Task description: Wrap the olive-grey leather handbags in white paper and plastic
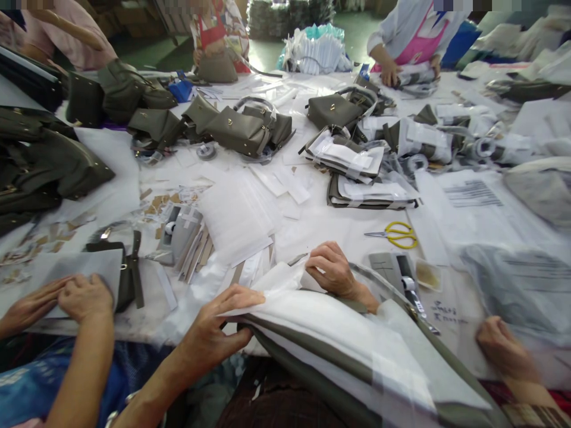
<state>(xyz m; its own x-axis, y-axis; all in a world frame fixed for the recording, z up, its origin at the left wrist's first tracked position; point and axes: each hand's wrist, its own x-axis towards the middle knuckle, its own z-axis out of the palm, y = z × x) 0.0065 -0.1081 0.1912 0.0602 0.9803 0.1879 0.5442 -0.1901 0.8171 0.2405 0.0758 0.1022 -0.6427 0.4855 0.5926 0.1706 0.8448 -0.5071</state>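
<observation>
A large dark olive handbag [307,356], partly covered by a white wrapping sheet [312,312], lies tilted across the near table edge toward me. At its left end, my left hand [227,324] pinches the bag's edge and the sheet between thumb and fingers. My right hand [332,270] reaches over from the far side, its fingers curled on the sheet's far edge; the fingertips are partly hidden. Clear tape [392,368] crosses the wrapped side near the right. A grey strap [383,282] arcs behind my right wrist.
Yellow-handled scissors [399,235] and a grey tape dispenser [395,273] lie beyond the bag. Wrapped bags [370,190] and olive handbags [241,128] fill the far table. A co-worker's hands [84,297] are at left, another's hand [504,351] at right.
</observation>
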